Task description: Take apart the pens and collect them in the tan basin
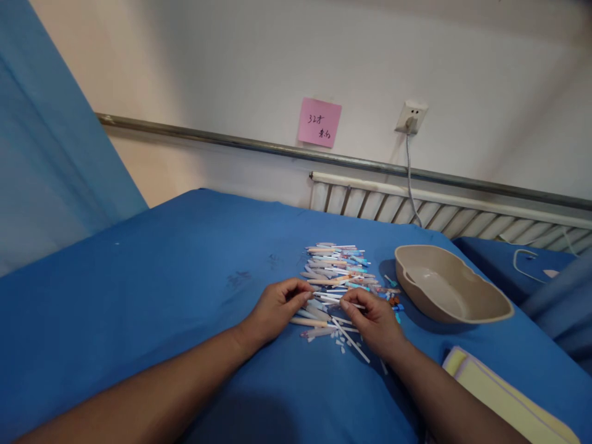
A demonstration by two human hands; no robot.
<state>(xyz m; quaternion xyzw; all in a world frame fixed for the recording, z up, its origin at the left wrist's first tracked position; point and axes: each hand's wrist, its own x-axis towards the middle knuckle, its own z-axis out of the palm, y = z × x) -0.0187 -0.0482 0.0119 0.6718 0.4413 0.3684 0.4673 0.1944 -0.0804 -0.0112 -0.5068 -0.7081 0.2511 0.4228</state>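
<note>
A pile of thin sticks and small tubes (337, 271), white, peach and blue, lies on the blue cloth (161, 296). My left hand (277, 308) rests at the pile's near left edge, fingers curled onto the sticks. My right hand (377, 320) sits at the near right edge, fingertips pinched on a thin white stick (324, 297) that runs toward my left hand. More white sticks (351, 342) and small bits lie under and in front of my right hand.
A beige kidney-shaped basin (481, 308) stands right of the pile. A yellow folded item (509, 401) lies at the near right. Behind are a white rail (439, 197), a wall socket with a cable (411, 117) and a pink note (319, 122). A blue curtain (46, 154) hangs left.
</note>
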